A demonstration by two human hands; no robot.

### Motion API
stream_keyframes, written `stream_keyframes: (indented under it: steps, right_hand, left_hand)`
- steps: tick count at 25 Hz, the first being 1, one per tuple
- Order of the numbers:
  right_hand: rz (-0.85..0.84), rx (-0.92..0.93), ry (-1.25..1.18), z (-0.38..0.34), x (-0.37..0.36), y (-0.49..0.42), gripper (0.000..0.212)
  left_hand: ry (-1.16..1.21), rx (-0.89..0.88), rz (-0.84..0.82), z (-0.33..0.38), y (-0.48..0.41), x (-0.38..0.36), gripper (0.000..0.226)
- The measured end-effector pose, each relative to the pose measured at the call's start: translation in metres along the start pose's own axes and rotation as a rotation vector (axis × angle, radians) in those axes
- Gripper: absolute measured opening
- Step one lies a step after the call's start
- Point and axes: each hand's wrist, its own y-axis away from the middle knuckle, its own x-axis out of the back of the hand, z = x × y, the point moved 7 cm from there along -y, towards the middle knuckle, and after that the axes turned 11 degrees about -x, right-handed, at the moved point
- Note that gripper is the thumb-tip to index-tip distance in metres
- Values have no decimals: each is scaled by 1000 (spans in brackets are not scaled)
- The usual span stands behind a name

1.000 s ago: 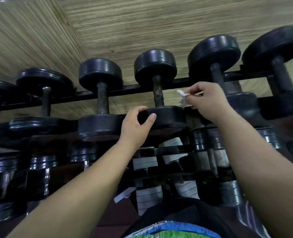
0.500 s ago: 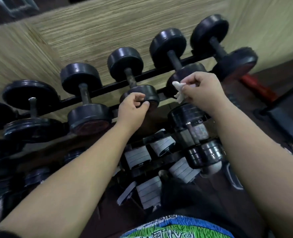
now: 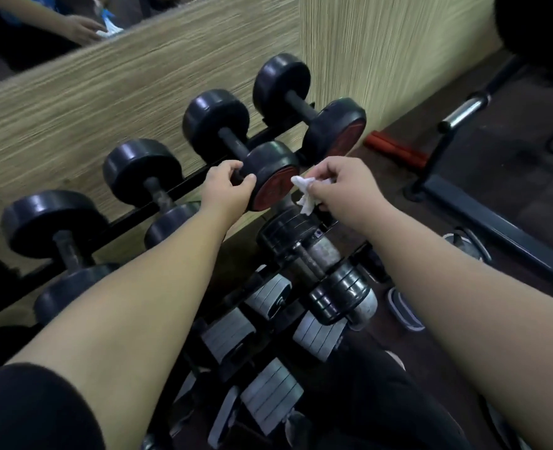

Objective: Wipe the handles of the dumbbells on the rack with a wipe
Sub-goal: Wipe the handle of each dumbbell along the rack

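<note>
Black dumbbells [image 3: 216, 120] on rack [image 3: 187, 185], white wipe [image 3: 303, 190] — crumpled

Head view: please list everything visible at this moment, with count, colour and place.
wall: one, tan panelling, behind everything
rack: one, black, against the wall
black dumbbells: at least four, black, across the top rail
plate dumbbells: several, grey and black, lower tiers
wipe: one, white, crumpled, centre of frame
red object: one, red, floor right of the rack
bench frame: one, black, floor at right
left hand: one, grips the near end of the second dumbbell from the right
right hand: one, pinches the wipe
</note>
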Motion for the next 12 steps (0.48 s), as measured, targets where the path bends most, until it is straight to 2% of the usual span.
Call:
stream_keyframes:
  steps: [4, 8, 12]
  right_hand:
    - [4, 45, 130, -10, -4, -45, 22]
    - [-9, 117, 131, -11, 1, -107, 19]
    - [-147, 104, 57, -4, -5, -175, 20]
  left_hand:
    - [-63, 8, 18, 0, -40, -24, 54]
    - [-30, 27, 24, 7, -73, -47, 44]
    - [-69, 97, 258, 6, -76, -53, 34]
